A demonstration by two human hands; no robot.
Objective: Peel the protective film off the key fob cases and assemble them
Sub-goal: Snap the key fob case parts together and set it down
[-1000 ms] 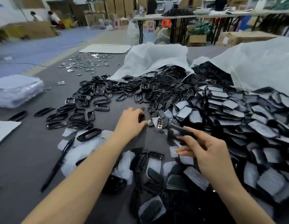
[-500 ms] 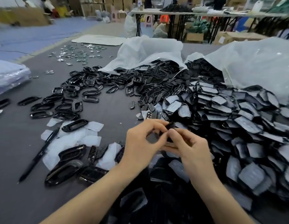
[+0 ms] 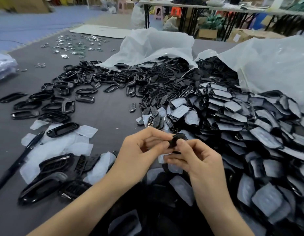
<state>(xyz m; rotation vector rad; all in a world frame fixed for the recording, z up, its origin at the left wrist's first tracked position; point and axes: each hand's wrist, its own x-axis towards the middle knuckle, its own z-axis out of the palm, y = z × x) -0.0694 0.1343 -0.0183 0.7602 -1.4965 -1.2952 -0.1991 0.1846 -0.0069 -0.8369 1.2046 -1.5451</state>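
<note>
1. A second ago the left hand (image 3: 141, 150) reached out toward 12 o'clock. It has since drawn back to meet the right hand (image 3: 195, 159).
2. Both hands pinch one black key fob case (image 3: 176, 139) between their fingertips, just off centre toward 6 o'clock.
3. Its long axis runs from 8 to 2 o'clock, with the far end toward the pile of filmed cases (image 3: 241, 125) at 3 o'clock.

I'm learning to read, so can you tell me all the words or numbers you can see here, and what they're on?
No words or numbers can be read here.
White sticker on a cardboard box at the back: too blurred to read.
Black case part pinched between the left hand and right hand: no writing shows.
</note>
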